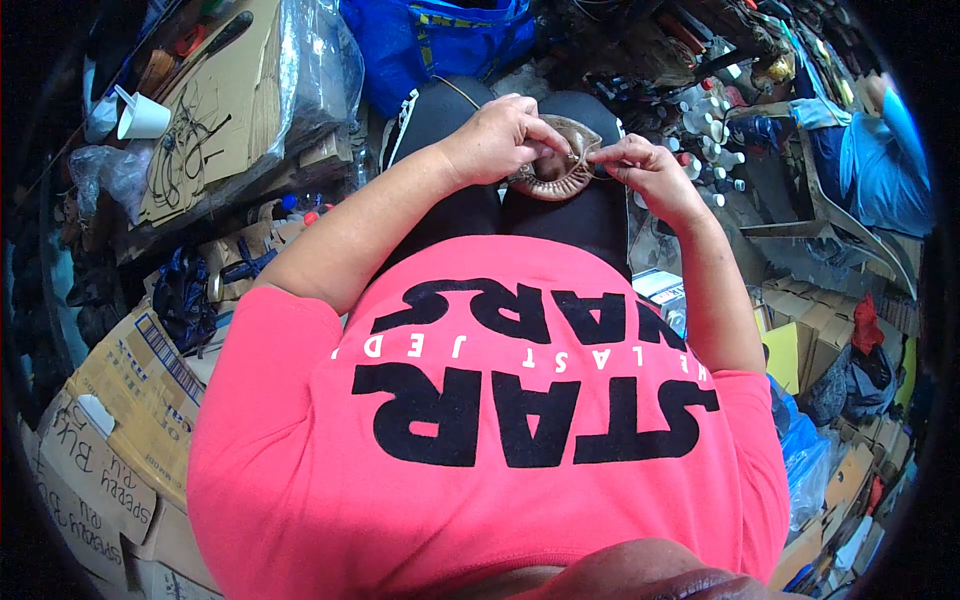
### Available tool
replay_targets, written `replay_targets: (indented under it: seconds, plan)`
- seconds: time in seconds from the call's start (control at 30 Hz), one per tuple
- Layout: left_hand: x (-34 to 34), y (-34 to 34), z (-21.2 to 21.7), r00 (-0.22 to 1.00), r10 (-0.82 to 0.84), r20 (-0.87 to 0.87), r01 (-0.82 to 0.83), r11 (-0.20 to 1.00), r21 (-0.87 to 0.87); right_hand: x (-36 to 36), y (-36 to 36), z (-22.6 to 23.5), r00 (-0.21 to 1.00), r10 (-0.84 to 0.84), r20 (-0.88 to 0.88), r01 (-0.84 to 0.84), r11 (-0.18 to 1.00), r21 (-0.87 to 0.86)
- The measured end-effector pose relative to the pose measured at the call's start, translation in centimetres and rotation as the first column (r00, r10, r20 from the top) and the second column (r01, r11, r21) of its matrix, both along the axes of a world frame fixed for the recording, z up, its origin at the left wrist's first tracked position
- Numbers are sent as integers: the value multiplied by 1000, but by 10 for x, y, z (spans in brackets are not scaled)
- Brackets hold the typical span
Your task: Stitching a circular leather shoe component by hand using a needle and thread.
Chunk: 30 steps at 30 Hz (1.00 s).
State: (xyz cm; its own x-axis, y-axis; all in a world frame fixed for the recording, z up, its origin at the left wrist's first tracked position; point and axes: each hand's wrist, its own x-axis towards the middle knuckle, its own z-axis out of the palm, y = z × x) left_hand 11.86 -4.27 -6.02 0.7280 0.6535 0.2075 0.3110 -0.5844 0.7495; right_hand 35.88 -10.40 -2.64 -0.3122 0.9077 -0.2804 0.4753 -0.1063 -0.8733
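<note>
A brown leather shoe upper (pixel 563 187) with a row of pleats along its rounded near edge rests over my dark-trousered lap. My left hand (pixel 507 138) is closed at its left and far side, with thumb and forefinger pinched near its opening. From the right, my right hand (pixel 648 172) pinches the upper's edge, its fingertips close to those of the left. A thin cord (pixel 458 92) runs up and left from beside my left hand. Whether a needle or thread sits between the fingertips is too small to tell.
A big blue bag (pixel 440 50) stands beyond my knees. At left, flat cardboard (pixel 228 110) bears a white cup (pixel 143 116) and black cords. Several white-capped bottles (pixel 705 125) crowd the right. Cardboard boxes (pixel 130 400) lie at lower left. A person in blue (pixel 880 170) is at far right.
</note>
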Motion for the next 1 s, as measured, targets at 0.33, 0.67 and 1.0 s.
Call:
replay_targets:
  seconds: [0.33,0.67,1.0]
  plan:
    - [18,21,-5,983,-185,4,185,979,-81,8,15,-15,994,32,-108,-47,988,-144]
    - [13,-5,-10,985,86,152,24,796,-605,-7,-6,-16,951,-227,-212,182,961,-210]
    - [15,2,-6,991,123,54,-127,989,75,2,10,-23,990,-107,-92,118,985,122]
